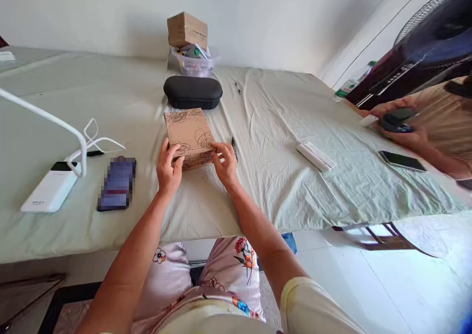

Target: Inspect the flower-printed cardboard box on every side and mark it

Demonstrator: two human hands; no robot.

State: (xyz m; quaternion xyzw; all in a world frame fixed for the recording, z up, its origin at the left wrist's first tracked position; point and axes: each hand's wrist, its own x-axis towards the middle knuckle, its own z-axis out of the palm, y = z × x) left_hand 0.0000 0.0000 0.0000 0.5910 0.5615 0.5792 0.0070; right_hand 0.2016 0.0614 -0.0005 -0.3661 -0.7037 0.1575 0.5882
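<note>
A brown cardboard box (189,130) with dark scribbled swirls on its top and front lies on the cloth-covered table in front of me. My left hand (170,168) grips its left front corner, fingers on top and thumb at the front face. At the right front corner, my right hand (224,163) holds the box the same way. Just beyond my right fingers lies a black pen (234,148). Behind the box rests a black zip case (192,92).
Left are a white power bank (51,189), a white cable (59,120) and a phone (117,182). A plastic basket (197,65) bears another carton (187,30). Rightward are a white folded item (315,155), a phone (401,161), a bottle (348,86) and another person's hands (413,140) holding a dark object.
</note>
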